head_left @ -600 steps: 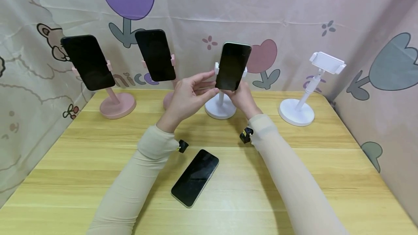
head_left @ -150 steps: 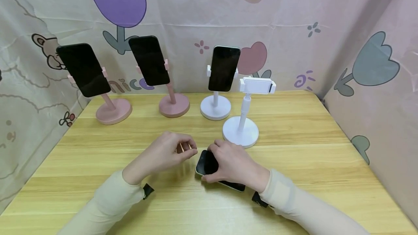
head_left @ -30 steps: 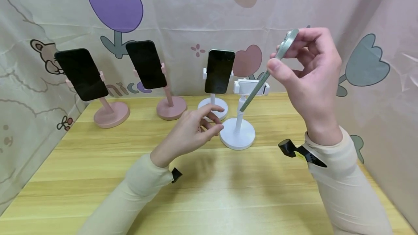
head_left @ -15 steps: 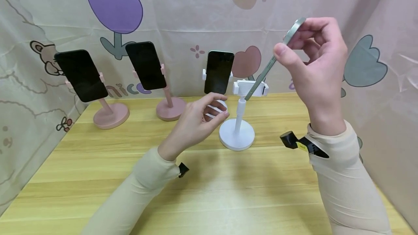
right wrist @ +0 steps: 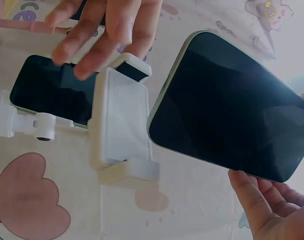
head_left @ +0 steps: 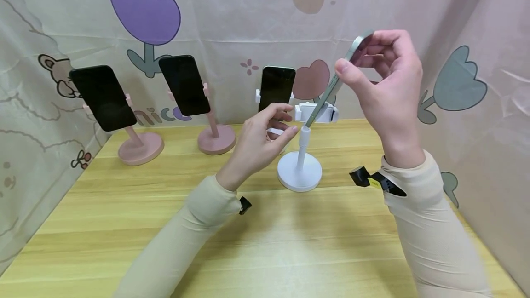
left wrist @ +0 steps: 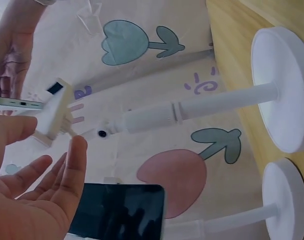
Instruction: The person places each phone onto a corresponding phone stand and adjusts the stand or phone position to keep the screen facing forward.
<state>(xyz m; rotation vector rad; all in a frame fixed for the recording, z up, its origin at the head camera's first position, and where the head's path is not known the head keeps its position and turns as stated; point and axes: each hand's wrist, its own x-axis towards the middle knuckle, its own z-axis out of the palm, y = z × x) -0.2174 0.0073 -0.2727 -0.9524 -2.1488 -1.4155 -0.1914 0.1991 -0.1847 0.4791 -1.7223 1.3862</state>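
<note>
My right hand (head_left: 391, 93) pinches a green-edged smartphone (head_left: 331, 90) by its edges, thumb on one side and fingers on the other. The phone is raised and tilted, its lower end overlapping the holder (head_left: 304, 111) of the front white phone stand (head_left: 301, 176). In the right wrist view, a small gap shows between the phone's dark screen (right wrist: 232, 110) and the holder (right wrist: 124, 117), whose two end clips face it. My left hand (head_left: 265, 137), fingers loosely bent and holding nothing, is just left of that holder. In the left wrist view its fingertips (left wrist: 77, 145) come close under the holder.
Behind my left hand, another phone (head_left: 276, 82) sits upright in a second white stand, its base mostly hidden. Two pink stands (head_left: 141, 148) at the left hold dark phones (head_left: 103, 98). A patterned cloth (head_left: 232, 13) hangs close behind the wooden table (head_left: 198, 169).
The front white stand came from the far right to the middle, and the smartphone was lifted off the table. Lately my left hand rose toward the holder; the right brought the phone left and slightly down.
</note>
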